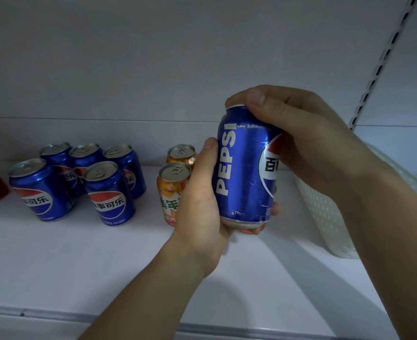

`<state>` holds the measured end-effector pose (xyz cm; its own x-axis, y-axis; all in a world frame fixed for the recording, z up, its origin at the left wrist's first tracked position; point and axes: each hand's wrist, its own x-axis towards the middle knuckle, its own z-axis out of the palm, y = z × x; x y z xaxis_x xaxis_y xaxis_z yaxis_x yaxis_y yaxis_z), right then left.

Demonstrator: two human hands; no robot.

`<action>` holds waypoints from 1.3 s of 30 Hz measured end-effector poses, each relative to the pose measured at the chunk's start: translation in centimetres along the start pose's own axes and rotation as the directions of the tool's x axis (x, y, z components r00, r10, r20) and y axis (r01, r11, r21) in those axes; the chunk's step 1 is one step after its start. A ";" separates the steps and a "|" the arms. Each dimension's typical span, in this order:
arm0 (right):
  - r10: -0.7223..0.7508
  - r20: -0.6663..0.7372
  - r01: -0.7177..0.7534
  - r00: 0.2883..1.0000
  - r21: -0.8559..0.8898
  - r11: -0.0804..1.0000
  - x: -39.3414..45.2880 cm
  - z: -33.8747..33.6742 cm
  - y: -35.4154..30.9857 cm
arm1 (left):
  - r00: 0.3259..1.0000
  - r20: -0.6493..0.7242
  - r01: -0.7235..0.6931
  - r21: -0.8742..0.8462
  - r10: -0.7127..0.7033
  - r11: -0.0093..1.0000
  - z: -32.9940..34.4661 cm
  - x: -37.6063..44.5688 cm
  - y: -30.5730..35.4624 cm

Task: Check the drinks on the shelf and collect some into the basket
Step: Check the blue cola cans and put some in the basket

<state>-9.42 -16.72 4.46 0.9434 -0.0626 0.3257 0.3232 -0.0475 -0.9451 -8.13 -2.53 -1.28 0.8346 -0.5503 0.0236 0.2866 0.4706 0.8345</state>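
Checking is under way: both hands hold one blue can (245, 168) up over the shelf (104, 266), the left hand (200, 207) cupping its base and side, the right hand (300, 143) wrapped over its top. The basket (325, 217) stands just right, its inside hidden, so nothing shows as collected. Five blue cans (79, 177) and two orange cans (175, 177) wait on the shelf.

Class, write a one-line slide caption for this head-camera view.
Both hands hold a Pepsi can above a shelf of cans.

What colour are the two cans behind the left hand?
Orange, with silver tops; the two cans show in the head view, partly hidden by the left hand.
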 end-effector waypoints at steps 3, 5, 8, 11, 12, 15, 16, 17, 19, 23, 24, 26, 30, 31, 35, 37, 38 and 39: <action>0.045 0.072 -0.048 0.996 0.039 0.998 -0.2 -0.2 -0.2 | 0.999 0.042 0.011 0.027 -0.012 1.000 -0.1 0.0 -0.2; 0.042 0.101 -0.048 0.994 0.053 0.997 -0.3 -0.3 -0.3 | 0.997 0.065 0.042 0.042 -0.045 0.998 -0.1 -0.2 -0.3; 0.001 0.024 -0.001 1.000 0.006 1.000 -0.3 -0.3 -0.5 | 0.995 0.081 0.058 0.020 -0.059 0.998 0.0 -0.4 -0.1; -0.047 -0.076 0.038 0.996 -0.118 0.992 -0.2 -0.1 -0.3 | 1.000 0.030 0.001 0.029 -0.002 1.000 0.2 -0.5 -0.2; -0.054 -0.093 0.040 0.994 -0.144 0.989 -0.1 0.0 -0.2 | 1.000 0.010 -0.003 0.038 0.002 0.999 0.2 -0.5 -0.1; -0.025 -0.030 0.023 0.999 -0.081 0.996 -0.1 0.0 -0.2 | 0.998 0.003 0.057 0.015 -0.057 0.998 -0.2 -0.4 0.2; -0.012 0.011 0.012 1.000 -0.042 0.999 -0.1 -0.1 -0.3 | 0.996 0.028 0.088 -0.006 -0.088 0.996 -0.3 -0.4 0.3; -0.009 0.041 0.009 0.999 -0.018 1.000 -0.2 -0.1 -0.4 | 0.991 0.057 0.121 -0.027 -0.119 0.992 -0.5 -0.4 0.5; -0.029 0.042 0.029 0.999 -0.016 0.999 -0.2 -0.2 -0.3 | 0.980 0.101 0.176 -0.052 -0.170 0.983 -0.9 -0.3 0.7; -0.068 -0.046 0.065 0.997 -0.071 0.995 -0.1 -0.1 -0.3 | 0.991 0.069 0.116 -0.043 -0.112 0.992 -1.0 -0.3 0.9; -0.076 -0.063 0.070 0.995 -0.091 0.993 -0.2 -0.1 -0.3 | 0.995 0.052 0.091 -0.032 -0.089 0.995 -1.0 -0.3 0.9; -0.083 -0.076 0.073 0.994 -0.127 0.989 -0.2 -0.1 -0.4 | 0.996 0.035 0.080 -0.017 -0.080 0.997 -0.9 -0.5 0.9; -0.078 -0.035 0.069 0.996 -0.208 0.976 -0.3 0.3 -0.6 | 0.991 0.069 0.119 -0.044 -0.116 0.992 -1.0 -0.7 0.9; -0.086 -0.028 0.078 0.996 -0.226 0.971 -0.4 0.3 -0.7 | 0.990 0.079 0.123 -0.050 -0.119 0.991 -1.1 -0.8 0.9; -0.118 -0.142 0.073 0.983 -0.287 0.955 -0.4 -0.2 -0.9 | 0.994 0.110 0.025 -0.086 -0.015 0.996 -1.0 -0.7 0.8; -0.087 -0.239 0.024 0.967 -0.253 0.967 -0.3 -0.7 -0.9 | 0.986 0.084 -0.137 -0.055 0.141 0.989 -1.2 -0.4 0.6; -0.063 -0.272 -0.003 0.960 -0.235 0.972 -0.2 -0.9 -0.9 | 0.972 0.061 -0.229 0.016 0.227 0.973 -1.4 -0.2 0.4; -0.037 -0.288 -0.030 0.957 -0.225 0.974 -0.2 -1.1 -0.8 | 0.951 0.044 -0.308 0.098 0.305 0.946 -1.5 0.0 0.2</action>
<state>-9.96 -17.77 5.19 0.8695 -0.3450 0.3533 0.2693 -0.2686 -0.9249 -7.35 -1.42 -1.92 0.8609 -0.4101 0.3011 -0.0319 0.5471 0.8364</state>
